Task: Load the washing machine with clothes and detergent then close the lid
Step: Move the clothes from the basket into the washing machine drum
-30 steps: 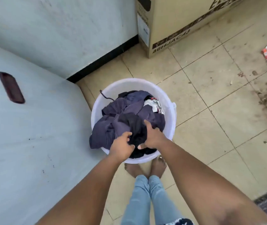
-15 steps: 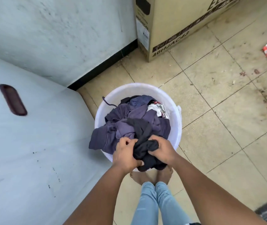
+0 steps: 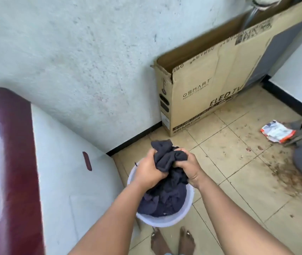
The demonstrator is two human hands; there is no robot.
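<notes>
My left hand (image 3: 147, 172) and right hand (image 3: 188, 167) clutch dark clothes (image 3: 166, 159) bunched above the bucket (image 3: 165, 220). Loading step: next I swing them toward nine o'clock, into the washer (image 3: 64, 162).

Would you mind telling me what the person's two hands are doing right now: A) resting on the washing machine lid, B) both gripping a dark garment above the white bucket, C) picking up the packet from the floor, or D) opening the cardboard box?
B: the left hand and right hand both grip the dark garment, bunched above the white bucket.
</notes>
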